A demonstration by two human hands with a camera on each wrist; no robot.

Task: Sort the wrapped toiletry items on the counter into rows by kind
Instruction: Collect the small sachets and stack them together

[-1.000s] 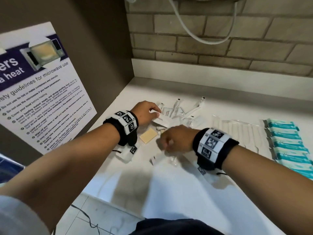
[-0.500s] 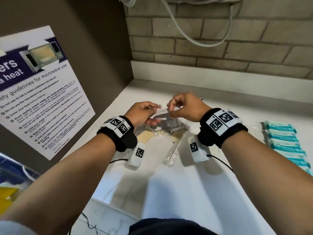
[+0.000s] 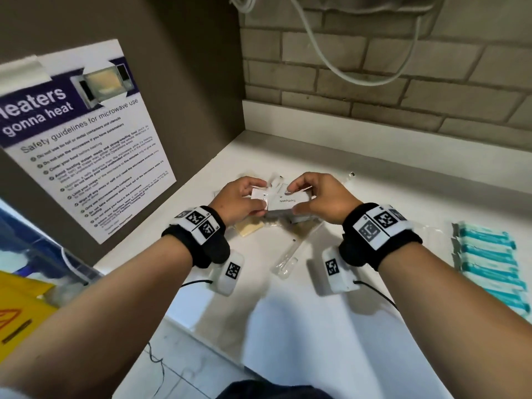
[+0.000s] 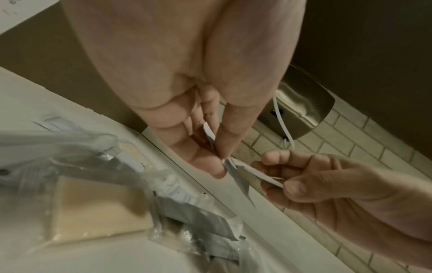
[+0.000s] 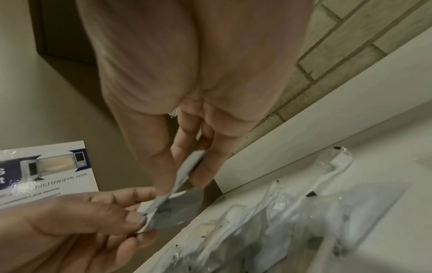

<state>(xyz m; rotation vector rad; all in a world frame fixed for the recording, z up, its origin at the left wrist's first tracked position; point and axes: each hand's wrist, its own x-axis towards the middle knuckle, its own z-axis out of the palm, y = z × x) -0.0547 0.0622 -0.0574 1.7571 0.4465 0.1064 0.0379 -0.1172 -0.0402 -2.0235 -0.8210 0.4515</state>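
Both hands (image 3: 283, 197) pinch white sachets (image 3: 288, 201) above the wrapped pile (image 3: 288, 226); teal packets (image 3: 486, 260) at three o'clock, poster (image 3: 83, 145) at nine, white table (image 3: 316, 326).

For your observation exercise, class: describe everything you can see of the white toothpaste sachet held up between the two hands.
The toothpaste sachet is a small, flat white packet, paper-like, printed with one dark word reading "toothpaste", upside down in the head view. It is lifted clear of the counter, lying roughly level above the unsorted pile. The left hand holds a second white packet overlapping its left end; the right hand pinches its right end. The wrist views show thin, slightly bent edges.
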